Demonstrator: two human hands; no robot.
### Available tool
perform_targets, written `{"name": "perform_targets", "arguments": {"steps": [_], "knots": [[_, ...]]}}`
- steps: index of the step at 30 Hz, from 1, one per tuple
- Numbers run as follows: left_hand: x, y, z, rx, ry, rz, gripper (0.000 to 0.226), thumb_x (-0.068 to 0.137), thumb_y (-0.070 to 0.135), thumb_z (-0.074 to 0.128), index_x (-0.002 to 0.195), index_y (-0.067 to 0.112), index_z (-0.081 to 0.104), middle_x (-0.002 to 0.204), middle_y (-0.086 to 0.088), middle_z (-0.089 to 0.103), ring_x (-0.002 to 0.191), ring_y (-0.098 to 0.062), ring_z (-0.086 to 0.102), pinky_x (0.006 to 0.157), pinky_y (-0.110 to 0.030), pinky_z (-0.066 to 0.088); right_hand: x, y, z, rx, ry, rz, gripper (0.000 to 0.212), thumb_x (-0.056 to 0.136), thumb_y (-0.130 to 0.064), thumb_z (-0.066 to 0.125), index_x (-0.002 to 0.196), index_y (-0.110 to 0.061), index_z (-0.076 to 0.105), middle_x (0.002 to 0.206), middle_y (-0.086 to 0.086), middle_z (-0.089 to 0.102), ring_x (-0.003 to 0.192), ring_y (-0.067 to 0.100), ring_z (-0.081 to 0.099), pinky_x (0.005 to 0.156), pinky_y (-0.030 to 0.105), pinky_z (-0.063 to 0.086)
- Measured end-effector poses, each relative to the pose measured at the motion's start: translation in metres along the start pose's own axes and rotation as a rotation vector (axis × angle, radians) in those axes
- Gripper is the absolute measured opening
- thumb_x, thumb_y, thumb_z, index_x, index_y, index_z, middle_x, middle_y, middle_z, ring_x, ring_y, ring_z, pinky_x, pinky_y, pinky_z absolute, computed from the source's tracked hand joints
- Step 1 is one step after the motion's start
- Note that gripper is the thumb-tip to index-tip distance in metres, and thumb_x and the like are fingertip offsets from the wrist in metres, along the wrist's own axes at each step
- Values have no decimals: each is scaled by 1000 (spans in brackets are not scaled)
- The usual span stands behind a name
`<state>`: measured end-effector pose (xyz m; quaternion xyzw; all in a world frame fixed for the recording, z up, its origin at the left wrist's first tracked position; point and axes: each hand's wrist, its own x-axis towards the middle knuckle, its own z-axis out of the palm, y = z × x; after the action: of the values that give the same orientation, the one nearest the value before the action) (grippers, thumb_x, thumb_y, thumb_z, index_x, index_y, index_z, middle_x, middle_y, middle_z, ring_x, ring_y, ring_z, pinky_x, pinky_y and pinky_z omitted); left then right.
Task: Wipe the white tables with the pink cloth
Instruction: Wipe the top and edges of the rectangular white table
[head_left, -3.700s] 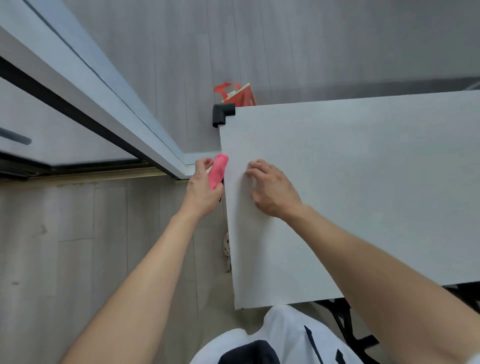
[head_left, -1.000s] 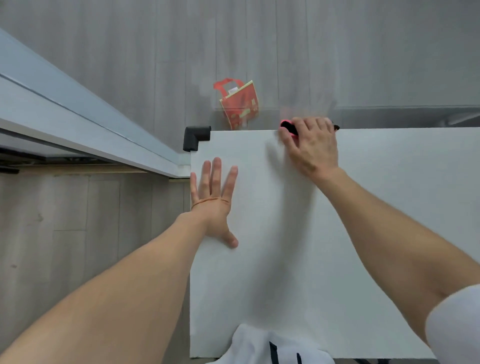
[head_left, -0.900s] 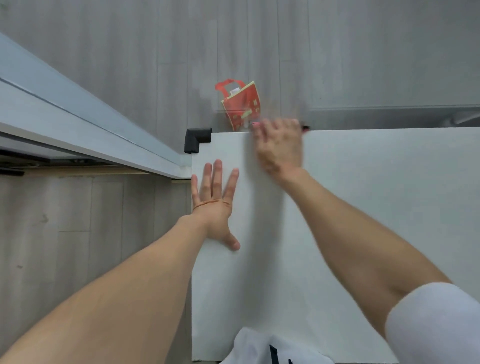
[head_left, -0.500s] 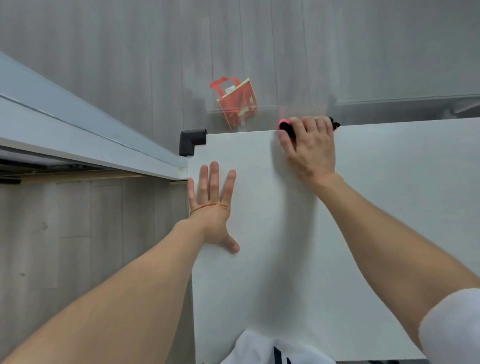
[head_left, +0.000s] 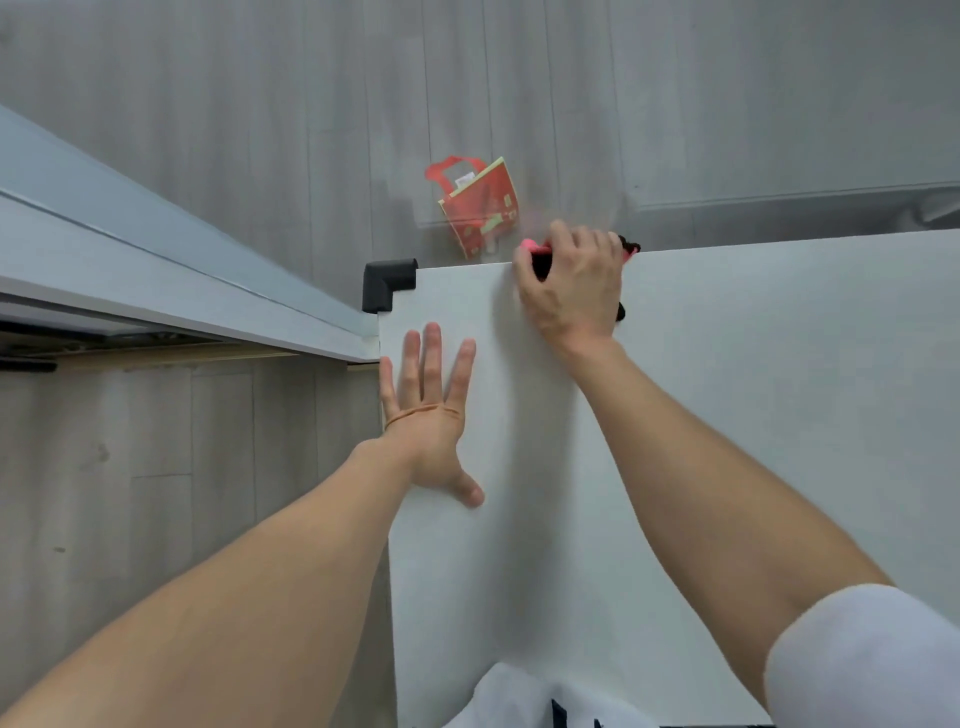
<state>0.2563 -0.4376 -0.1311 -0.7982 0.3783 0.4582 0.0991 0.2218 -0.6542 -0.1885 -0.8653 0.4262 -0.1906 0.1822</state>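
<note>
The white table (head_left: 753, 415) fills the right and near part of the view. Its far left corner carries a black corner guard (head_left: 387, 283). Grey plank flooring (head_left: 156, 467) lies to the left and beyond the far edge. A grey door frame (head_left: 156, 270) runs diagonally across the left side. A red bag (head_left: 478, 208) lies on the floor just beyond the far table edge.

The left hand (head_left: 428, 431) lies flat on the tabletop near the left edge, fingers straight and spread, holding nothing. A thin orange band (head_left: 421, 412) crosses its back.

The right hand (head_left: 574, 283) is at the far edge, fingers curled over the pink cloth (head_left: 532, 244). The cloth is bunched beneath the hand; only a small pink part shows.
</note>
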Motion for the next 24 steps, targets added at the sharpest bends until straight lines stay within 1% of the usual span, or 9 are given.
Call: {"name": "perform_targets", "arguments": {"steps": [3, 7, 9, 12, 15, 17, 21, 22, 24], "knots": [[2, 1, 0, 38, -9, -13, 188, 47, 79, 95, 148, 27, -55, 146, -15, -69, 136, -38, -65, 119, -72, -27, -14, -41, 20, -18, -29, -36, 21, 92, -33, 62, 91, -12, 63, 85, 13, 66, 89, 35, 56, 103, 51, 43], [3, 4, -1, 99, -51, -79, 188, 49, 86, 89, 150, 17, -53, 145, -23, -67, 134, -42, -65, 118, -73, -27, -26, -75, 37, 8, -157, -192, 48, 106, -51, 47, 94, -16, 77, 96, 7, 75, 96, 31, 61, 106, 47, 41], [3, 2, 0, 70, -26, -55, 188, 48, 83, 92, 149, 22, -54, 145, -19, -68, 134, -40, -66, 118, -72, -28, -19, -60, 31, 23, -155, -225, 51, 109, -55, 45, 92, -20, 79, 94, 3, 76, 97, 29, 62, 105, 45, 41], [1, 1, -1, 15, 2, -16, 189, 47, 77, 97, 149, 29, -54, 145, -13, -70, 136, -37, -65, 118, -70, -29, -1, 4, 10, -13, -78, -209, 40, 108, -47, 55, 86, -18, 73, 87, 8, 72, 91, 35, 62, 98, 48, 45], [1, -1, 1, 30, 8, -5, 188, 48, 75, 98, 149, 30, -54, 146, -12, -69, 136, -38, -65, 118, -71, -29, 3, 51, -11, -121, -13, -150, 37, 110, -43, 54, 93, -16, 71, 91, 11, 67, 97, 37, 58, 106, 51, 44], [2, -2, 1, 37, -2, -6, 188, 47, 77, 97, 149, 29, -54, 146, -14, -69, 136, -39, -64, 118, -71, -29, -3, 25, 2, -143, 9, -108, 33, 110, -38, 53, 94, -15, 71, 92, 13, 66, 98, 38, 59, 108, 55, 44], [5, 4, -1, 141, -69, -75, 185, 50, 87, 88, 152, 18, -50, 155, -22, -59, 133, -44, -65, 115, -74, -30, -33, -88, 49, 22, -118, -275, 26, 106, -32, 57, 90, -17, 69, 90, 11, 67, 91, 35, 60, 95, 51, 44], [6, 4, -1, 136, -71, -76, 185, 50, 88, 87, 151, 18, -51, 157, -22, -57, 133, -44, -65, 114, -74, -31, -32, -95, 51, 44, -133, -309, 26, 107, -33, 57, 91, -17, 69, 90, 10, 68, 91, 34, 60, 94, 50, 44], [4, 2, 0, 83, -39, -40, 186, 49, 84, 90, 147, 22, -55, 153, -21, -61, 134, -42, -65, 115, -73, -31, -21, -67, 42, 33, -138, -385, 30, 110, -39, 55, 93, -18, 69, 90, 8, 68, 91, 33, 61, 93, 47, 45]]}}
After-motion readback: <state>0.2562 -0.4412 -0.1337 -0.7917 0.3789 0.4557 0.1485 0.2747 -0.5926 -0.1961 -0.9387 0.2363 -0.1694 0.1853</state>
